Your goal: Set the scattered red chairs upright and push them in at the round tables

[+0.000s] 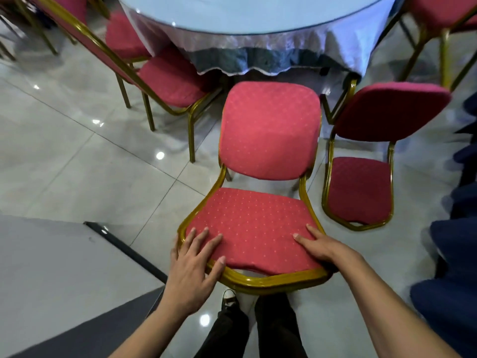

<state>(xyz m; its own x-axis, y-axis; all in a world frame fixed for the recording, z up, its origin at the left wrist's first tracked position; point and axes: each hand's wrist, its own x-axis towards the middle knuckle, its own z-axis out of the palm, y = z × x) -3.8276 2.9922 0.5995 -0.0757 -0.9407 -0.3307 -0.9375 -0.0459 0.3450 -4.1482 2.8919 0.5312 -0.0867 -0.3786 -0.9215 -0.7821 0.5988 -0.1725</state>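
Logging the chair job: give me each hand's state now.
Left hand: open, fingers flat on the chair seat.
Right hand: grips the seat's near corner.

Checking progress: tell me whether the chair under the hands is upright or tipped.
Tipped: the chair lies backrest toward the table, seat facing up at the camera.
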